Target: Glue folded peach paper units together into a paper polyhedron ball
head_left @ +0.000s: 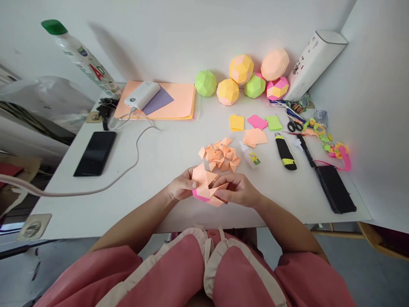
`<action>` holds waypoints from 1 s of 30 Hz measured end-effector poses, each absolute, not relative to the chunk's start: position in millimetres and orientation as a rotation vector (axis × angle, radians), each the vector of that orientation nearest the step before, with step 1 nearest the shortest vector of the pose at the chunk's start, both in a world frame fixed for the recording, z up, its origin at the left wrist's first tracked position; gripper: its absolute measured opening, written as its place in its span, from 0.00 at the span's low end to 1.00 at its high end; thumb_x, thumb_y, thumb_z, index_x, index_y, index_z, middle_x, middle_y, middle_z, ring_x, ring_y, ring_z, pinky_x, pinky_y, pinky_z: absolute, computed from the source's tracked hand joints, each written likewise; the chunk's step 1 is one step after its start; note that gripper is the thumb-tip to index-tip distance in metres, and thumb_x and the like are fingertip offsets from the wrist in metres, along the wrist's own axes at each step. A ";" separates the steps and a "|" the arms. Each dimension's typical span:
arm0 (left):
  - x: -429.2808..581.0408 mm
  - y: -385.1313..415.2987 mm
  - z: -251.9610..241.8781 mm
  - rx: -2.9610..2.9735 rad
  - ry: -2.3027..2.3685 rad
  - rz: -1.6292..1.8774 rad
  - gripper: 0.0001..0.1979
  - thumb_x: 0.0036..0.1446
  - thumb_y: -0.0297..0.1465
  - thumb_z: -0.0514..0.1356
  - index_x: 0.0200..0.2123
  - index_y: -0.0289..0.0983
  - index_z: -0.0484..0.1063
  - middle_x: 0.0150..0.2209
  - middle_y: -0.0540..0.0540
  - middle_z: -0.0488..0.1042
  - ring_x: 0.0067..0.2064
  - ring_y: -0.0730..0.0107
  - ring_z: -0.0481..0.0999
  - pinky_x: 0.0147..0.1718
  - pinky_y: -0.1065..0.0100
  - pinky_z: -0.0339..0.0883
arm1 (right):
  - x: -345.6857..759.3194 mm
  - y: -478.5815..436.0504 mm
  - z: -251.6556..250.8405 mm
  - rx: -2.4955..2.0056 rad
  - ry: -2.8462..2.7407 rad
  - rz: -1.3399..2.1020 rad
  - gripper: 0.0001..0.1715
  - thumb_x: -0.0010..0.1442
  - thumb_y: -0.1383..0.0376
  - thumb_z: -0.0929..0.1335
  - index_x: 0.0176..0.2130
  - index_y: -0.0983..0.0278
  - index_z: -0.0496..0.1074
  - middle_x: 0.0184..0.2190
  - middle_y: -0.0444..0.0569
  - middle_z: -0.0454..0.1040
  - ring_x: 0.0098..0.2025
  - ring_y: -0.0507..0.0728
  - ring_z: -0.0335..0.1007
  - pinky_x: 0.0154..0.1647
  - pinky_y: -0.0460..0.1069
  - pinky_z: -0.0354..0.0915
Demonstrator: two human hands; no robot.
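Note:
Both my hands hold a partly built folded paper piece [206,184], orange with a pink underside, just above the near edge of the white table [159,204]. My left hand [181,187] grips its left side with the fingers curled. My right hand [237,189] pinches its right side, fingers closed on an orange flap. Just beyond the hands lies a heap of small folded orange paper units [220,155]. A small glue bottle [251,155] lies right of the heap.
Several finished paper balls [241,79] sit at the back by the wall. Paper squares [255,128], scissors [294,124], a black-and-yellow cutter [285,152], a black case [335,187] and paper scraps lie right. A phone [95,152], power bank [142,94], cable and orange sheets [179,100] lie left.

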State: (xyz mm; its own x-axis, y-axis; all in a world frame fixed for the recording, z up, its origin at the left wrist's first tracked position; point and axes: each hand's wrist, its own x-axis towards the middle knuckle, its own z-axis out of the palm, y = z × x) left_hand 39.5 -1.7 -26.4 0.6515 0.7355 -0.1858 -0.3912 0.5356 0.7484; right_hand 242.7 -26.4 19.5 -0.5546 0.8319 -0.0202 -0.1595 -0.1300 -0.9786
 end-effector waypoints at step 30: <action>43.8 -2.1 -17.6 0.675 0.503 0.593 0.25 0.38 0.38 0.70 0.40 0.29 0.76 0.34 0.36 0.80 0.39 0.46 0.79 0.40 0.56 0.70 | 250.0 -15.7 21.6 -0.770 -1.253 1.999 0.12 0.56 0.60 0.71 0.32 0.66 0.67 0.21 0.43 0.73 0.20 0.48 0.66 0.20 0.45 0.61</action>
